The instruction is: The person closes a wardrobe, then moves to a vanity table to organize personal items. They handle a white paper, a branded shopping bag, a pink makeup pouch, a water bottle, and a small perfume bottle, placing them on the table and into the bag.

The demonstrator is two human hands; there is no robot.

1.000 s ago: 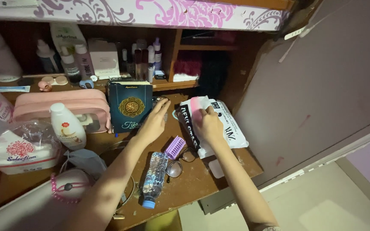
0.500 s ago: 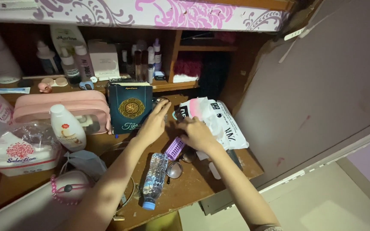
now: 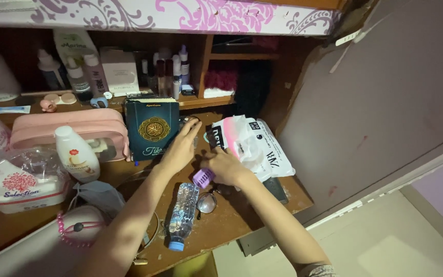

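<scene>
Here your right hand (image 3: 225,166) has its grip clamped on the purple hair roller (image 3: 203,177) just above the desk (image 3: 232,218), beside the glasses (image 3: 208,201), while your left hand (image 3: 180,146) rests flat, fingers apart, against the dark green book (image 3: 152,128).

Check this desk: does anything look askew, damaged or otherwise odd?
Yes. A plastic water bottle lies on its side near the desk's front edge, beside eyeglasses lying loose. The desk surface looks chipped and worn there. The right hand grips a purple hair roller; nothing appears spilled.
</scene>
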